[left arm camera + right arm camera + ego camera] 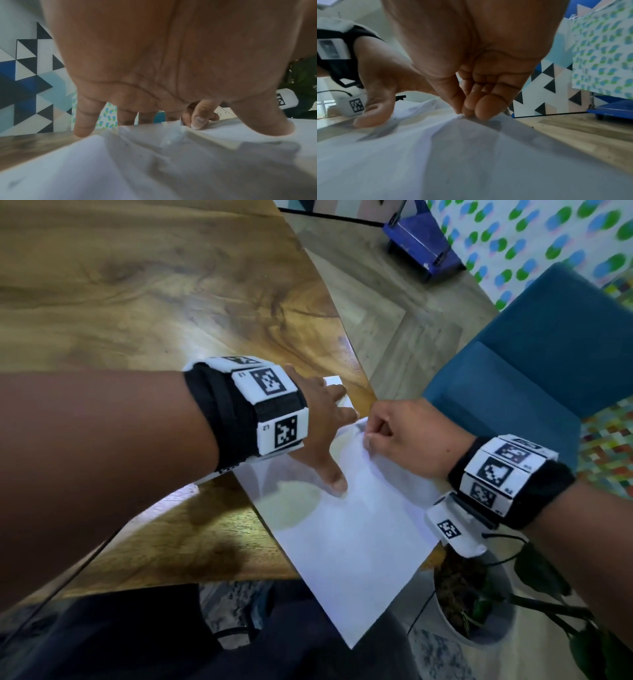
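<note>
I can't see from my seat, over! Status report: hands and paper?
Left hand flat, fingers spread, pressing white paper sheet. Right hand pinching sheet's far edge. Sheet overhangs wooden table corner. Blue chair beside, clear of hands.

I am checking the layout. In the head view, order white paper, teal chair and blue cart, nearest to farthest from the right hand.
1. white paper: pinched by the right hand.
2. teal chair: just beyond, to the right.
3. blue cart: far back in the room.
</note>
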### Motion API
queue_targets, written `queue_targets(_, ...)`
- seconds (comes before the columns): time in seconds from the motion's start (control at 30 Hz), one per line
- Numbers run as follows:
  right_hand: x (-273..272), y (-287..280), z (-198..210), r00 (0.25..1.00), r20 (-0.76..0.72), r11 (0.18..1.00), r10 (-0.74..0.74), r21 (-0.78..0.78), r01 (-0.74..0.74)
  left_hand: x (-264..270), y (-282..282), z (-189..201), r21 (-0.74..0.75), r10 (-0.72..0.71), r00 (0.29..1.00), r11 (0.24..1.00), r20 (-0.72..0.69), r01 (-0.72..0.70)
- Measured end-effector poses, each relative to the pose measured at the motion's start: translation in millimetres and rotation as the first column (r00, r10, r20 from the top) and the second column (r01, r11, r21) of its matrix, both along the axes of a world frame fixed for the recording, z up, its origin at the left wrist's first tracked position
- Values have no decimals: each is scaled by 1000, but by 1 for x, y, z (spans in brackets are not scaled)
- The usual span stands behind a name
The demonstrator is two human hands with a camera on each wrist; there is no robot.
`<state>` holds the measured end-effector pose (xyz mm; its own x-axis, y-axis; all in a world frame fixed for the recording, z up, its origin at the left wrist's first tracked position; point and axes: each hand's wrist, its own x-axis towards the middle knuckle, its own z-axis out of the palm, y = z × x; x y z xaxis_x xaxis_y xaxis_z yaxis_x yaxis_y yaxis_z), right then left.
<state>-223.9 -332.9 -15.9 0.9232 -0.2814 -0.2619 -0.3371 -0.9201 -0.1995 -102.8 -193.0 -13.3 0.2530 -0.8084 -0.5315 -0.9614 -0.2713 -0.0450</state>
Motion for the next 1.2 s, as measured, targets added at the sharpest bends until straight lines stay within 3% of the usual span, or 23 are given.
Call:
queue_targets(0.23, -28, 33, 1, 993, -79, 989, 91, 123, -81, -3, 1, -3, -167, -5, 1000, 986, -19, 2)
queue_targets(0.37, -19, 15, 8, 999, 12, 987, -53, 150, 51, -5, 6, -12, -245, 21, 1000, 969, 13, -18)
queue_targets(0.43, -10, 7, 10, 993, 65, 982, -100, 168, 88, -3, 8, -13, -239, 21, 1000, 971, 14, -17)
queue_targets(0.6, 13, 10, 1, 997, 63, 998, 36, 56, -40, 1, 9, -15, -158, 37, 998, 986, -53, -45)
queue_targets(0.7, 14, 13, -4, 998, 61, 998, 32, 55, -35, 2, 11, -18, -147, 51, 997, 987, -64, -60)
queue_targets(0.93, -22, 41, 4, 978, -109, 981, 177, 94, -167, 3, 12, -20, -124, 62, 996, 990, -57, -69)
queue_targets(1.2, 21, 14, -4, 1000, 19, 1000, 12, 8, -13, 4, 15, -23, -134, 68, 994, 988, -91, -80)
